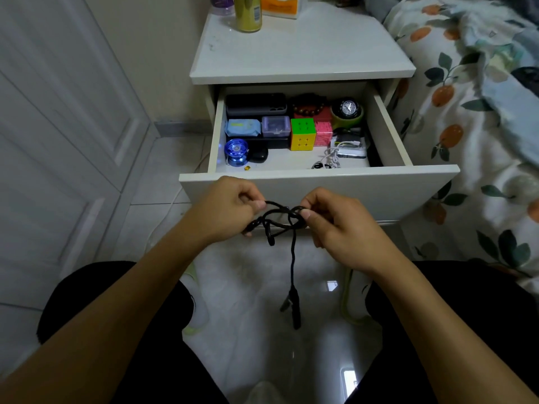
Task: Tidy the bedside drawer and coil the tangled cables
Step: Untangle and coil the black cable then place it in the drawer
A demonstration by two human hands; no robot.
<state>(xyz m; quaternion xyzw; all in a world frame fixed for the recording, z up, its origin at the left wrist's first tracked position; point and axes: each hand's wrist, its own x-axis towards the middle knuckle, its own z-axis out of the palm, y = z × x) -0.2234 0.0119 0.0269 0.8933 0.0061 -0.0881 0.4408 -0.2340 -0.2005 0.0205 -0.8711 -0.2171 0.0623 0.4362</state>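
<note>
We hold the tangled black braided cable in front of the open white bedside drawer, above the glossy tiled floor. Our left hand pinches the knot's left loop; our right hand pinches its right side. One plug end hangs straight down between our knees. Inside the drawer lie a multicoloured puzzle cube, a blue yo-yo at near left, and a white cable at near right.
</note>
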